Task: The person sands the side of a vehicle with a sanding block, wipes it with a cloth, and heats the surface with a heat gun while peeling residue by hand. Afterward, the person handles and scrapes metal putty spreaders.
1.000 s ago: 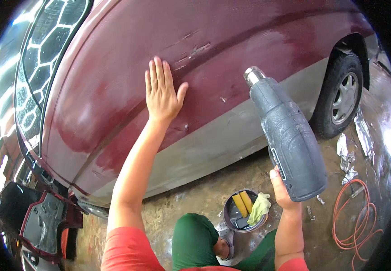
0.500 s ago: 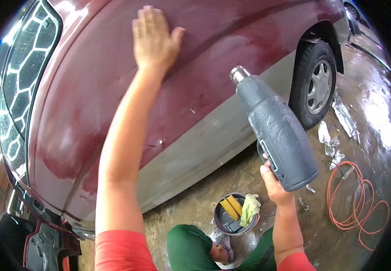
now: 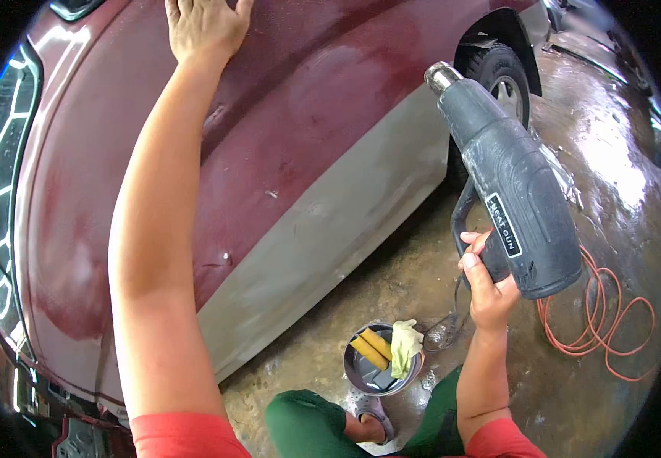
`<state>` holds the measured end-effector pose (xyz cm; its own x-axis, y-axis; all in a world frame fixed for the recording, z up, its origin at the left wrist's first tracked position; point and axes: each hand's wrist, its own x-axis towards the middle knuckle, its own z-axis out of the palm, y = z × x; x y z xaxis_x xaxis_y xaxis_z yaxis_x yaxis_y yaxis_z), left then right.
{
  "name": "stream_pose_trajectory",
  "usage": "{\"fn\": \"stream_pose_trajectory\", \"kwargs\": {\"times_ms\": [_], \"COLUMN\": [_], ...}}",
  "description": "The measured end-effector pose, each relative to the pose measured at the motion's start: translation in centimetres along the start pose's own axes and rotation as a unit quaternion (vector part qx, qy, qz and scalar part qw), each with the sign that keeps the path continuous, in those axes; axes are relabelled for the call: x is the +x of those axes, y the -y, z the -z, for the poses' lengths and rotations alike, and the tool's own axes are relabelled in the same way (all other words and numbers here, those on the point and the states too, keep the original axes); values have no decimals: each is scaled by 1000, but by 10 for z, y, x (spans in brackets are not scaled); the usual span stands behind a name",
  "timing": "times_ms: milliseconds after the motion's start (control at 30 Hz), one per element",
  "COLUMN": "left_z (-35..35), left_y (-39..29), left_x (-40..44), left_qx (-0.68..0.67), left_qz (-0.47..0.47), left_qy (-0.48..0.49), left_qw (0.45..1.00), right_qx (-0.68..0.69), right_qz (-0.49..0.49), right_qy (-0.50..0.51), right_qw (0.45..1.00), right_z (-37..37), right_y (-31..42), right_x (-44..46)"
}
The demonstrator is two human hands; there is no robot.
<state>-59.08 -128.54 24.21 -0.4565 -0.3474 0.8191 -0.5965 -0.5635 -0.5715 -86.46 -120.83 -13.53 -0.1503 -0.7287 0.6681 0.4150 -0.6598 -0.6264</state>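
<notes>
The landmark is the maroon-and-grey car panel [image 3: 330, 145], curved, dull and scuffed. Right of it, the right hand [image 3: 492, 294] keeps its grip wrapped round the handle of a ribbed black plastic heat gun [image 3: 510, 183] with a cylindrical metal nozzle. Against its upper part, the left hand [image 3: 206, 29] lies unclenched, grasping nothing. Below it sits a round basin [image 3: 384, 370] holding yellow blocks [image 3: 372, 349] and a crumpled pale cloth [image 3: 405, 347].

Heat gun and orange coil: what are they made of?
The heat gun's body looks like hard plastic: dark, mostly dull, with molded ridges and pale smudges. Its nozzle looks like metal, because it's silvery and shiny. The orange coil seems smooth and bendy, lying in loose loops, so it's probably rubber or soft plastic; I can't tell which.
</notes>
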Motion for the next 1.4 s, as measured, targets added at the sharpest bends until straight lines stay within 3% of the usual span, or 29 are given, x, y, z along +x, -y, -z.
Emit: {"fn": "stream_pose_trajectory", "kwargs": {"times_ms": [33,133,200,267,367,500,567,667,700,733,800,833,867,900,933,967,1067,1167,1400], "left_z": [-8,18,-19,-10,-28,-1,27,78,94,125,193,224,261,275,292,305,325,329,331], "left_y": [-10,-73,-99,-126,-142,-138,-130,-123,-120,-119,-130,-140,-148,-161,-169,-181,-210,-202,-189], "left_x": [0,-12,-35,-58,-104,-175,-223,-321,-363,-394,-419,-436,-392,-455,-434,-440,-470,-464,-482], "left_qx": [-8,-3,-47,66,-12,-72,-99,-228,-352,-416,-498,-541,-505,-553,-537,-565,-635,-682,-622], "left_qz": [23,-35,-81,-106,-167,-266,-337,-383,-338,-282,-208,-136,-110,-98,-115,-97,-90,-77,-87], "left_qy": [9,133,92,121,147,217,283,406,469,499,563,591,704,656,710,707,611,545,588], "left_qw": [1000,991,991,985,975,937,892,798,736,706,625,582,487,505,441,415,464,481,509], "right_qx": [-5,-14,-16,-29,2,63,87,92,56,68,-22,-18,-26,-33,-39,-25,-55,-41,-88], "right_qz": [-3,-22,-58,-29,-26,-28,-40,-187,-158,-189,-104,-118,-102,-86,-68,-65,-10,-44,-1], "right_qy": [-7,-39,-62,-52,-42,-31,-11,11,44,68,144,167,173,179,186,185,222,250,249], "right_qw": [1000,999,996,998,999,997,995,978,985,977,984,979,979,979,979,980,974,966,964], "right_z": [1,0,2,10,21,33,40,44,48,43,39,37,33,26,21,16,12,11,-5], "right_y": [1,7,10,11,19,32,36,41,27,32,38,36,37,39,38,36,29,31,28], "right_x": [2,7,5,7,9,14,14,7,4,7,13,12,12,11,11,9,3,-1,-2]}}
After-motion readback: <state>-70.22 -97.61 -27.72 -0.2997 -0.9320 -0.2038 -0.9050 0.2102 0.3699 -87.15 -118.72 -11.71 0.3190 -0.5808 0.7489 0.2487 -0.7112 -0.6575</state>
